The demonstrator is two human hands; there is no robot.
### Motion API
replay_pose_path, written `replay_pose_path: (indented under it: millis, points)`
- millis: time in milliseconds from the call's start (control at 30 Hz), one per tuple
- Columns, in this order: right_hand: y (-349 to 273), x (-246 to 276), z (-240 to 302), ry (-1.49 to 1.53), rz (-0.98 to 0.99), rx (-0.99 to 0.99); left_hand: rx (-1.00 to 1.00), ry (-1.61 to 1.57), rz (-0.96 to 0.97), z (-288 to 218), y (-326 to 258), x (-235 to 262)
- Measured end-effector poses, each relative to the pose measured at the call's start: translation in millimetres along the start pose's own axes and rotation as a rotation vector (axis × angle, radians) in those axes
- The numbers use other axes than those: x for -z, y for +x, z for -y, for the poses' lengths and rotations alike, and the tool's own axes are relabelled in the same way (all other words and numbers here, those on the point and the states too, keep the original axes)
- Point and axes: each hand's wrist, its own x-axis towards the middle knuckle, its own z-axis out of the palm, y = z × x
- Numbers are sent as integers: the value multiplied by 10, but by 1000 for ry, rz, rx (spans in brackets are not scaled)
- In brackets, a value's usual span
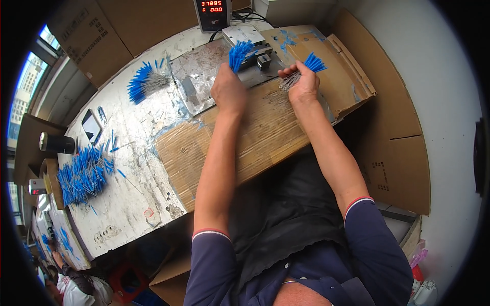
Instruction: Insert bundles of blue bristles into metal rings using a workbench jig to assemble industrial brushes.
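Observation:
My left hand [228, 91] is closed, slightly blurred, around a bundle of blue-tipped wires [241, 55]. Their blue ends stick up past the fingers, close beside a small metal fixture [263, 60] on a steel plate [204, 66]. To the right, my right hand [304, 85] grips a second bundle of blue-tipped wires [315, 62]. Its blue ends fan out above the thumb, and the thin grey wire ends [289, 80] show at the palm's left side. Both hands are over the near edge of the metal plate and a cardboard sheet [255, 122].
A fan of blue-tipped wires [144, 82] lies left of the plate; a larger pile [84, 176] sits farther left. A phone [91, 126] and dark cylinder [56, 143] are near it. A red-digit display [212, 16] stands behind. Cardboard walls [393, 117] border the right. Another person [76, 288] is at lower left.

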Motion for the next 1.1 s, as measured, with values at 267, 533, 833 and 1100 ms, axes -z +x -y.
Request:
replay_pose_path:
  millis: [267, 533, 833, 1100]
  points:
    - [-189, -91, -7, -989, 683, 271, 113, -322, 134, -25, -8, 26]
    - [-232, -64, -124, -1102, 643, 139, 188, -347, -1, -20, -16, 42]
    - [123, 42, -364, -1002, 252, 305, 370, -512, -119, 29, 46, 36]
    - [117, 4, -478, -959, 213, 355, 324, -371, -126, 4, 35, 88]
